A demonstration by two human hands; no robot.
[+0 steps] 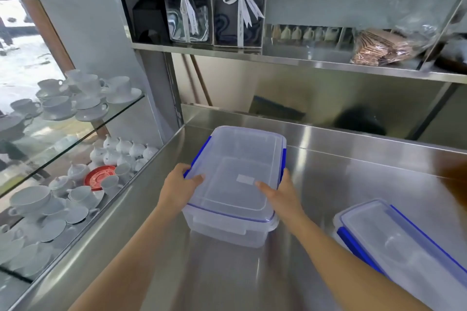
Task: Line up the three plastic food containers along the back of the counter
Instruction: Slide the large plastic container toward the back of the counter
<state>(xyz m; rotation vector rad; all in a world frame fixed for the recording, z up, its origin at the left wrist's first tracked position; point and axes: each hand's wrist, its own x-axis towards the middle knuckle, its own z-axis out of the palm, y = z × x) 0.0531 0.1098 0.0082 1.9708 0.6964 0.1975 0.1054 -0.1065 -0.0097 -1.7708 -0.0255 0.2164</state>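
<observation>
Gleaming clear container (235,179), blue clips

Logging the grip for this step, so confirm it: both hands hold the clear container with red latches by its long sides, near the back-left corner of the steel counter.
One detail is off: the latches are blue, not red. The head view shows the left hand and right hand gripping the clear container by its long sides, near the back-left corner of the steel counter.

Bright, even daylight from the left.
Soft glare streaks the steel bench (341,184); edges bend, and the right side looks perhaps blurred.
</observation>
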